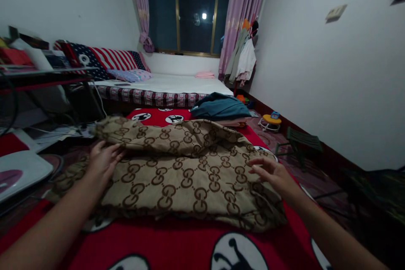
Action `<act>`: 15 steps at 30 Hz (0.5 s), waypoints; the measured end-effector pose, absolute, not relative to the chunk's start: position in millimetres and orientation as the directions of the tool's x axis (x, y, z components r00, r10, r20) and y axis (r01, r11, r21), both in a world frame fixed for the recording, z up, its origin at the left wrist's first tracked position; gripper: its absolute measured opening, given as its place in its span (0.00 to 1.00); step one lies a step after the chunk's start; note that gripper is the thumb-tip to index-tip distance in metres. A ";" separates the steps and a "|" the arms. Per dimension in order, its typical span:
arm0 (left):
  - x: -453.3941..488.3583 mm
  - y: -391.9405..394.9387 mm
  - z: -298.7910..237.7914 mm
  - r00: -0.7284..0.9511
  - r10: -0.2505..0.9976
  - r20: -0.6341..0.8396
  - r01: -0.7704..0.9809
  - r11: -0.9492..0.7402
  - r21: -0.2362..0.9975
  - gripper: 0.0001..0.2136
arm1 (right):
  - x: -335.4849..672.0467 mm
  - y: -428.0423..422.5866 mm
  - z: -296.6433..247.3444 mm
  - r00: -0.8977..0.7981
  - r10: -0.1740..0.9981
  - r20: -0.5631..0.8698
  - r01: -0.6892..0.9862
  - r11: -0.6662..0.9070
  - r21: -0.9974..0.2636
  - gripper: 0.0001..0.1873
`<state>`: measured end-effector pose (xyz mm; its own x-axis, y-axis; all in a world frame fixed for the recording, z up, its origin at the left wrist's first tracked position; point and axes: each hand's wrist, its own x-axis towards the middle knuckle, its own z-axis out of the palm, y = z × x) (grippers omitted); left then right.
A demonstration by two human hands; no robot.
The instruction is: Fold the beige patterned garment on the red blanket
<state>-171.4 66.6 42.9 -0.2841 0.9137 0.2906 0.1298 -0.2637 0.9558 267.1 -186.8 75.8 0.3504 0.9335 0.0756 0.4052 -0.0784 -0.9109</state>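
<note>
Your left hand [103, 160] at left end of cloth [188, 190], grip unclear; right hand [274, 174] loose, fingers parted; spaced apart, apparently spanning width.

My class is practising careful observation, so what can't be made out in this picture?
All in the head view:
Red cover, middle part: hidden by the patterned cloth over it.
Left hand, whether it pinches the cloth: fingers blurred.
Piled items, far left: blurred, cut off by the left edge.
Dark item, lower right: in shadow, cut off by the right edge.
Outdoors: masked by dark window glass and reflections.
</note>
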 end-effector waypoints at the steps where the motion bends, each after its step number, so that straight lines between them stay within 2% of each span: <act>1: -174.8 65.8 39.0 -0.323 0.912 0.252 0.098 -0.232 0.968 0.24 | 268.5 -175.5 70.7 0.345 0.930 0.125 0.481 -0.061 -0.875 0.20; 4: -172.7 65.3 42.8 -0.397 0.903 0.165 0.032 -0.166 0.986 0.28 | 272.2 -136.7 60.5 0.318 0.893 0.319 0.675 0.023 -0.737 0.14; 5: -169.4 66.1 47.0 -0.391 0.901 0.185 0.058 -0.177 0.983 0.26 | 273.4 -122.7 58.2 0.303 0.873 0.383 0.724 0.051 -0.688 0.12; 7: -160.4 67.2 55.7 -0.311 0.894 0.323 0.217 -0.264 0.940 0.21 | 275.8 -94.5 54.0 0.277 0.825 0.493 0.798 0.088 -0.596 0.10; 10: -141.1 62.3 62.3 0.039 0.831 0.555 0.493 -0.500 0.712 0.15 | 278.2 -55.3 48.4 0.268 0.771 0.578 0.865 0.072 -0.497 0.15; 13: -114.2 48.3 58.9 0.426 0.696 0.578 0.535 -0.709 0.459 0.16 | 276.7 -25.1 43.9 0.318 0.744 0.588 0.877 0.004 -0.480 0.25; 15: -94.2 38.6 53.1 0.572 0.608 0.550 0.525 -0.787 0.324 0.21 | 274.1 -11.0 42.0 0.351 0.756 0.552 0.857 -0.023 -0.514 0.30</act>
